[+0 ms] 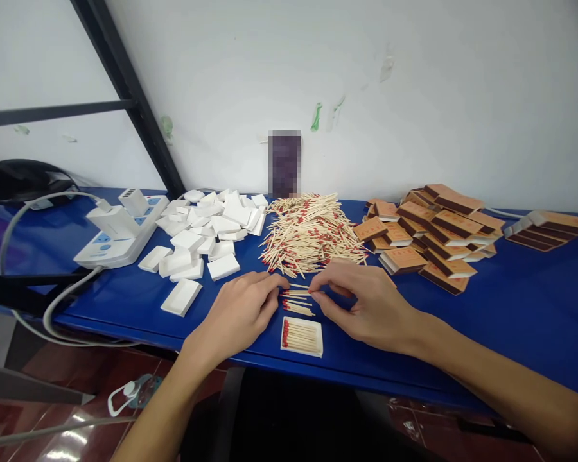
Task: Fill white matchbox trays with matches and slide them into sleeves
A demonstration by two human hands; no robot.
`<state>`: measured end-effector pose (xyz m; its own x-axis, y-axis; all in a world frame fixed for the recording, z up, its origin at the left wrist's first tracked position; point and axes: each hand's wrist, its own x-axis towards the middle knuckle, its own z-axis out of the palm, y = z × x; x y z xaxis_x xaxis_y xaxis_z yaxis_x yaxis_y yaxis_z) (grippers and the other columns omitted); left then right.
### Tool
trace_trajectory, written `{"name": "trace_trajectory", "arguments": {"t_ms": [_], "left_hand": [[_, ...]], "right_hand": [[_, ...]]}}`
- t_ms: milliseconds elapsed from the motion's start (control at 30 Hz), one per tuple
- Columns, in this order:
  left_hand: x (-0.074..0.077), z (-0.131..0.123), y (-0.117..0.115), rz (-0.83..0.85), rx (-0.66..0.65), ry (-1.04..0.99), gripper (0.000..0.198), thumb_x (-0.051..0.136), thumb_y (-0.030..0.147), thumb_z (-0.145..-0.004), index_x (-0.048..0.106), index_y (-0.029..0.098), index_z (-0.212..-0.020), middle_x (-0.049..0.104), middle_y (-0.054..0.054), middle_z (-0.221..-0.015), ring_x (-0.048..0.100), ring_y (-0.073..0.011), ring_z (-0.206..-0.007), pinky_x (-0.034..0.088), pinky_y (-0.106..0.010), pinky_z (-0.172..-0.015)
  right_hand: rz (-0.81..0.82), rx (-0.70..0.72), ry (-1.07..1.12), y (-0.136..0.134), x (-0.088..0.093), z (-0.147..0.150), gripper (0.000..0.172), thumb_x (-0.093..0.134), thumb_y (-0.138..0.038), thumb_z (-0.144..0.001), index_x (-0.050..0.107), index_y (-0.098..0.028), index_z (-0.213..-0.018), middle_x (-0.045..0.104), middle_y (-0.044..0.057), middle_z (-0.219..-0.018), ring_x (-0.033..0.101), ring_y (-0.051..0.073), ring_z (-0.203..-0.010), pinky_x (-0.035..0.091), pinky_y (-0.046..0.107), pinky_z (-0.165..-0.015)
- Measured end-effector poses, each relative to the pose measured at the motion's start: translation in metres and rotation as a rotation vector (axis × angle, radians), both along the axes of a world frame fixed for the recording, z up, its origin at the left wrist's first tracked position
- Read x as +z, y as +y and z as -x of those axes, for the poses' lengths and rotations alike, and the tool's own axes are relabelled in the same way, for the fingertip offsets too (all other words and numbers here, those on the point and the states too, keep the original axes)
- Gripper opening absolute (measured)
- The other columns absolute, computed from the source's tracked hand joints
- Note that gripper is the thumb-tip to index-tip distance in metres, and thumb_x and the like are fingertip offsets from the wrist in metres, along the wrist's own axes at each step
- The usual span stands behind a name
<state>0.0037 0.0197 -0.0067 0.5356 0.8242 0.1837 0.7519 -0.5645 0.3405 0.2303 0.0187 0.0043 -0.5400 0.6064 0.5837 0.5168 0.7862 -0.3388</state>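
My left hand (243, 311) is closed, its fingertips at the red-headed end of a small row of matches (297, 293). At the plain wooden ends of the same row, my right hand (366, 305) pinches with thumb and index finger. A second small group of matches (298, 308) lies just below, heads to the left. Nearest to me sits a white matchbox tray (302, 351) with a layer of matches (301, 335) in it, heads also left. Behind my hands rises a big loose pile of matches (313, 234).
White empty trays (224, 268) are heaped at the left, with a power strip (110, 253) and plugs beyond. Orange-brown matchbox sleeves (455, 224) are stacked at the right. A pixelated dark rectangle (285, 163) stands against the wall. The blue table (510, 321) has its front edge near me.
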Motion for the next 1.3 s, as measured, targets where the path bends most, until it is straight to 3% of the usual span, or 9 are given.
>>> {"name": "trace_trajectory", "arguments": {"t_ms": [200,433,533,733,833,933,1067,1300], "left_hand": [[0.001,0.000,-0.001,0.003,-0.001,0.017,0.022,0.040,0.019,-0.100,0.060,0.024,-0.107,0.068,-0.001,-0.098,0.063,-0.0207,-0.092,0.044,-0.033,-0.079],[0.003,-0.002,-0.002,-0.009,0.001,0.020,0.023,0.040,0.019,-0.099,0.061,0.024,-0.106,0.068,-0.001,-0.097,0.064,-0.0202,-0.091,0.044,-0.032,-0.079],[0.003,-0.002,-0.002,-0.011,0.006,0.030,0.023,0.040,0.019,-0.099,0.061,0.024,-0.107,0.068,0.000,-0.095,0.063,-0.0203,-0.089,0.044,-0.032,-0.077],[0.003,-0.001,-0.002,-0.004,0.004,0.013,0.025,0.040,0.019,-0.100,0.062,0.025,-0.109,0.068,-0.001,-0.097,0.063,-0.0199,-0.090,0.045,-0.032,-0.079],[0.002,0.000,-0.001,-0.007,-0.001,0.019,0.027,0.040,0.020,-0.100,0.063,0.026,-0.113,0.068,-0.001,-0.098,0.063,-0.0206,-0.092,0.046,-0.033,-0.081],[0.002,0.001,-0.001,-0.012,-0.015,0.036,0.031,0.041,0.020,-0.099,0.065,0.027,-0.118,0.068,-0.002,-0.100,0.063,-0.0213,-0.096,0.047,-0.034,-0.083],[0.001,0.001,-0.001,-0.026,-0.021,0.040,0.032,0.042,0.019,-0.099,0.066,0.027,-0.118,0.069,-0.003,-0.101,0.063,-0.0220,-0.098,0.048,-0.035,-0.086],[-0.002,0.003,-0.001,-0.027,-0.013,0.053,0.033,0.041,0.020,-0.099,0.065,0.029,-0.119,0.070,-0.002,-0.106,0.063,-0.0239,-0.105,0.048,-0.038,-0.091]], "right_hand": [[0.088,0.018,-0.024,-0.001,-0.003,0.004,0.012,0.054,-0.019,-0.092,0.066,-0.020,-0.090,0.066,-0.001,-0.070,0.052,0.011,-0.056,0.038,0.024,-0.055],[0.115,-0.075,-0.131,0.009,-0.010,0.018,0.013,0.058,-0.021,-0.088,0.067,-0.019,-0.080,0.054,-0.003,-0.060,0.045,0.011,-0.052,0.033,0.025,-0.054],[0.153,-0.064,-0.124,0.013,-0.011,0.019,0.013,0.058,-0.022,-0.089,0.070,-0.019,-0.085,0.052,-0.004,-0.058,0.044,0.011,-0.051,0.032,0.026,-0.055],[0.167,-0.023,-0.086,0.009,0.002,0.005,0.015,0.052,-0.020,-0.093,0.062,-0.019,-0.083,0.061,0.001,-0.075,0.054,0.016,-0.072,0.040,0.030,-0.071],[0.159,0.014,-0.103,0.007,0.007,-0.003,0.016,0.050,-0.021,-0.094,0.058,-0.020,-0.080,0.060,0.002,-0.078,0.054,0.017,-0.075,0.039,0.030,-0.069],[0.157,0.015,-0.173,0.006,0.006,-0.006,0.017,0.049,-0.022,-0.095,0.064,-0.019,-0.089,0.059,0.003,-0.079,0.054,0.017,-0.073,0.038,0.030,-0.065],[0.161,-0.034,-0.318,0.005,0.001,-0.005,0.025,0.047,-0.024,-0.096,0.070,-0.021,-0.106,0.059,0.006,-0.091,0.057,0.020,-0.081,0.040,0.033,-0.070],[0.212,-0.088,-0.346,0.008,-0.003,-0.004,0.029,0.044,-0.023,-0.096,0.066,-0.017,-0.113,0.060,0.008,-0.095,0.059,0.022,-0.087,0.043,0.034,-0.072]]}}
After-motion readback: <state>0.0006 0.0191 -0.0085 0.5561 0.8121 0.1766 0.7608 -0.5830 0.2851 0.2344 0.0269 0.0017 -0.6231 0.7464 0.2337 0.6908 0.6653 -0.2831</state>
